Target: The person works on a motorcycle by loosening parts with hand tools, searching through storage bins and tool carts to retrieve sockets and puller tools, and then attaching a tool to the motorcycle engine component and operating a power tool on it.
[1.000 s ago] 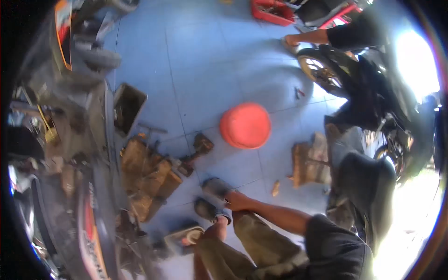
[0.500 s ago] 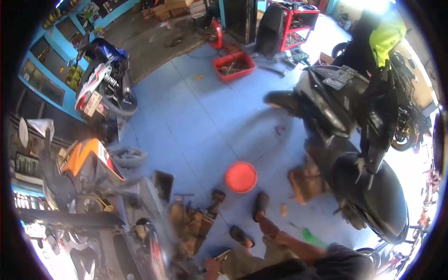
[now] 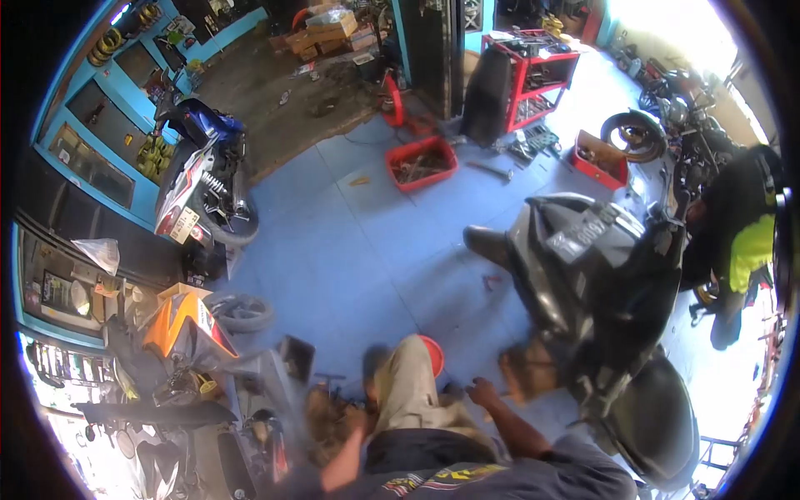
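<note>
My left hand hangs low beside my left leg, near a brown box of parts; its fingers are blurred. My right hand is held out past my right thigh, fingers apart, with nothing seen in it. Between that hand and the dark motor scooter stands a brown wooden block or box. A round red object, perhaps a stool or bucket, shows only in part behind my raised knee.
Two red trays, one of parts and another, lie on the blue floor near a red tool cart. An orange-panelled motorcycle stands left; a white one is beyond. A person in black and yellow bends at right.
My leg has come up in front of the red round object. My right hand has left my leg and moved outward. The other person now appears farther right and lower in view.
</note>
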Tool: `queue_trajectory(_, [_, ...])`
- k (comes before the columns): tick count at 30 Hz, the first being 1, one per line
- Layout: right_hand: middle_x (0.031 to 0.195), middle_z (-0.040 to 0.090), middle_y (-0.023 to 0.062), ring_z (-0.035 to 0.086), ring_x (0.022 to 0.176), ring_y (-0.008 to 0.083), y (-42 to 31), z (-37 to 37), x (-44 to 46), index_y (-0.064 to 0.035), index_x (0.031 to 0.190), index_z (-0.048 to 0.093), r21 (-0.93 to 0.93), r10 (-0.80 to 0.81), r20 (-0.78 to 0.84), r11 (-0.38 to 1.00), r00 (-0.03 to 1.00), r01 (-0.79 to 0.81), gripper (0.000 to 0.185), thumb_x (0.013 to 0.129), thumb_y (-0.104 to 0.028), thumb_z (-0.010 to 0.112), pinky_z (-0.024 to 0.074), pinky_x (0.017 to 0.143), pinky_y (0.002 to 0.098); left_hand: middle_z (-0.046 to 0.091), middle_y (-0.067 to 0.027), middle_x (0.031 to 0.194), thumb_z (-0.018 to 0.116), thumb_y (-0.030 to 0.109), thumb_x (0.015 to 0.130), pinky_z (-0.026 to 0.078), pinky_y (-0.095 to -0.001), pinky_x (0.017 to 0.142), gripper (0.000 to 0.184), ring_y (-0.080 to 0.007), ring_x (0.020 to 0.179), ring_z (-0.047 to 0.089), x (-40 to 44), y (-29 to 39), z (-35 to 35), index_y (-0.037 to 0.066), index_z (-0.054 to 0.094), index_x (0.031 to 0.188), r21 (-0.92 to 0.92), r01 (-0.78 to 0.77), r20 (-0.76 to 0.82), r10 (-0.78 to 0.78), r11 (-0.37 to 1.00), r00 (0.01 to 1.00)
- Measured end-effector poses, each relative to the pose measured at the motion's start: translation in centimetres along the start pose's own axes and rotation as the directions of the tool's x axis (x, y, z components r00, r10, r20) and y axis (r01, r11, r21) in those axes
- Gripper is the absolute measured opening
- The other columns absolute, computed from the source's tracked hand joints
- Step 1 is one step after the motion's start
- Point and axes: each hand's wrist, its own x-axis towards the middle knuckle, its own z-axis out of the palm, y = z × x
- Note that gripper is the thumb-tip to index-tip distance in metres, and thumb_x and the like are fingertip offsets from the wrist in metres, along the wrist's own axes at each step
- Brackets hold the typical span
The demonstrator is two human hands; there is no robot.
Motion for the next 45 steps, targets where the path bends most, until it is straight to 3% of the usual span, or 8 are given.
queue_trajectory(6, [0.110,0.060,0.0243,0.057,0.104,0.0397,-6.2,-8.6,9.5,0.0026,0.115,0.056,0.105,-0.051,-0.101,0.993,0.994,0.061,0.054,0.078,-0.036,0.062,0.0445,0.092,0.0425,0.066,-0.0182,0.090,0.052,0.038,0.087,0.047,-0.0461,0.080,0.045,-0.0343,0.089,0.063,10.6,9.1,-1.7,-0.002,0.064,0.102,-0.615,0.151,-0.102,-0.267,0.774,0.958])
queue_trajectory(10, [0.105,0.062,0.0244,0.059,0.101,0.0375,-11.9,-13.9,16.8,0.0038,0.113,0.057,0.138,0.159,-0.112,0.980,0.981,-0.143,0.056,0.076,-0.038,0.062,0.0457,0.089,0.0424,0.061,-0.0219,0.112,0.064,0.039,0.079,0.045,-0.0401,0.092,0.058,-0.0347,0.107,0.058,26.6,20.6,-5.3,-0.004,0.056,0.116,0.200,0.183,0.012,-0.190,0.962,0.982])
queue_trajectory(15, [0.109,0.060,0.0241,0.058,0.100,0.0417,-13.5,-12.8,28.4,-0.0062,0.110,0.061,-0.088,0.373,0.294,0.927,0.880,-0.364,0.047,0.081,-0.043,0.060,0.0463,0.086,0.0446,0.061,-0.0273,0.102,0.061,0.038,0.083,0.047,-0.0448,0.085,0.047,-0.0408,0.099,0.058,49.7,42.0,-10.3,-0.004,0.058,0.105,0.362,-0.055,0.028,0.048,0.931,0.998])
queue_trajectory(21, [0.105,0.057,0.0314,0.056,0.100,0.0437,-32.9,-29.3,44.6,-0.0038,0.129,0.040,0.148,0.324,0.166,0.926,0.931,-0.348,0.068,0.079,-0.042,0.066,0.0456,0.084,0.0469,0.059,-0.0250,0.107,0.060,0.028,0.082,0.046,-0.0453,0.086,0.044,-0.0400,0.102,0.056,74.2,66.1,-7.7,-0.004,0.053,0.112,0.527,-0.346,-0.001,0.408,0.776,0.913])
queue_trajectory(33, [0.126,0.043,0.0269,0.042,0.115,0.0429,-28.3,-41.9,70.6,0.0007,0.133,0.036,0.461,0.250,0.081,0.849,0.965,-0.259,0.075,0.076,-0.034,0.070,0.0347,0.100,0.0453,0.051,-0.0181,0.123,0.047,0.016,0.081,0.033,-0.0478,0.100,0.043,-0.0339,0.120,0.043,112.4,79.3,7.2,0.002,0.048,0.122,0.964,-0.261,0.170,0.865,-0.046,0.472])
queue_trajectory(37, [0.126,0.045,0.0247,0.043,0.116,0.0415,-24.8,-44.7,72.7,-0.0072,0.125,0.050,0.575,0.248,0.127,0.770,0.960,-0.275,0.064,0.073,-0.040,0.071,0.0351,0.100,0.0460,0.055,-0.0162,0.120,0.043,0.016,0.085,0.033,-0.0460,0.097,0.037,-0.0316,0.117,0.047,112.9,83.8,8.8,0.003,0.055,0.116,0.943,-0.222,0.305,0.376,-0.249,0.875])
queue_trajectory(40, [0.127,0.044,0.0266,0.042,0.116,0.0433,-24.4,-45.9,72.7,-0.0070,0.127,0.049,0.606,0.317,0.141,0.721,0.938,-0.335,0.066,0.076,-0.045,0.067,0.0358,0.099,0.0467,0.063,-0.0144,0.102,0.045,0.016,0.081,0.038,-0.0463,0.092,0.025,-0.0304,0.102,0.055,108.0,84.1,6.9,0.004,0.064,0.093,0.820,-0.336,0.558,0.517,-0.462,0.649])
queue_trajectory(45, [0.116,0.051,0.0246,0.048,0.107,0.0424,-24.7,-48.8,72.5,-0.0014,0.116,0.053,0.567,0.411,0.158,0.706,0.898,-0.423,0.055,0.078,-0.040,0.065,0.0419,0.087,0.0492,0.062,-0.0267,0.101,0.046,0.023,0.082,0.048,-0.0452,0.085,0.033,-0.0408,0.097,0.059,94.1,94.7,2.7,-0.003,0.065,0.091,0.903,-0.412,0.407,-0.065,-0.125,0.911])
